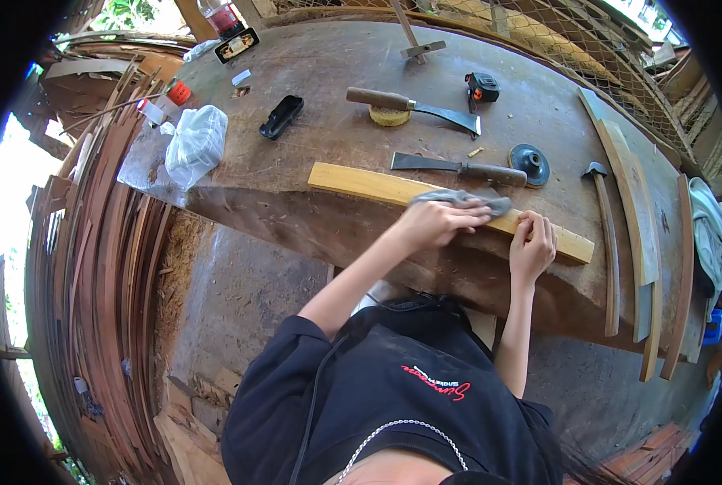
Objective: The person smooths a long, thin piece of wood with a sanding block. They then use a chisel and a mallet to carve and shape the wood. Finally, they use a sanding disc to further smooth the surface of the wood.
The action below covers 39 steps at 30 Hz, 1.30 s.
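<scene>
A pale wooden strip (361, 181) lies along the near part of the workbench. My left hand (446, 225) presses a grey cloth (500, 205) onto its upper face, fingers stretched over the cloth. To the right, my right hand (534, 242) has its fingers curled against the strip near its right end. Just beyond the strip rests a flat-bladed chisel (490, 173), its handle end against a black round disc (530, 164). Farther back, a second wide chisel (381, 99) lies across a yellowish round pad (389, 117).
On the workbench (328, 73) sit a tape measure (482, 87), a wooden marking gauge (421, 52), a black case (282, 117) and a tied plastic bag (195, 145). A hammer (607, 234) and long boards (631, 194) lie at right. Stacked planks (94, 283) stand left.
</scene>
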Tool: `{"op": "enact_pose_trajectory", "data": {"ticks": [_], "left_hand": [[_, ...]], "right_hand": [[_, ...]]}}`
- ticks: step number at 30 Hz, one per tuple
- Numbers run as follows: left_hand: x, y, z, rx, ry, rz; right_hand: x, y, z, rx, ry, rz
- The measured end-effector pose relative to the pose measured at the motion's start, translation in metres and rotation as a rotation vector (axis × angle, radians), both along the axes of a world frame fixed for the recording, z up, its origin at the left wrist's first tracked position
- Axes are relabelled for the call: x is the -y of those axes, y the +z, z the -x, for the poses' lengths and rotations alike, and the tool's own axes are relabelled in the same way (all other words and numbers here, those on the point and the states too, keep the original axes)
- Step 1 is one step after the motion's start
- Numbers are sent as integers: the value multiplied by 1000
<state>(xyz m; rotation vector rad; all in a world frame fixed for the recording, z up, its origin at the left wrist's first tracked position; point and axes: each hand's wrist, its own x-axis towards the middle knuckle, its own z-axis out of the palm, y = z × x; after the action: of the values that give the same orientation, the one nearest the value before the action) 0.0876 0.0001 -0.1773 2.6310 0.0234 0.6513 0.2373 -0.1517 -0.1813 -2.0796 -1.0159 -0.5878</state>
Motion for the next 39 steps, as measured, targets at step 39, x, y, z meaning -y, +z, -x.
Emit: {"op": "enact_pose_trajectory", "data": {"ticks": [39], "left_hand": [[28,2,-15,37,70,-22]], "right_hand": [[-2,1,-1,8,16,-62]]}}
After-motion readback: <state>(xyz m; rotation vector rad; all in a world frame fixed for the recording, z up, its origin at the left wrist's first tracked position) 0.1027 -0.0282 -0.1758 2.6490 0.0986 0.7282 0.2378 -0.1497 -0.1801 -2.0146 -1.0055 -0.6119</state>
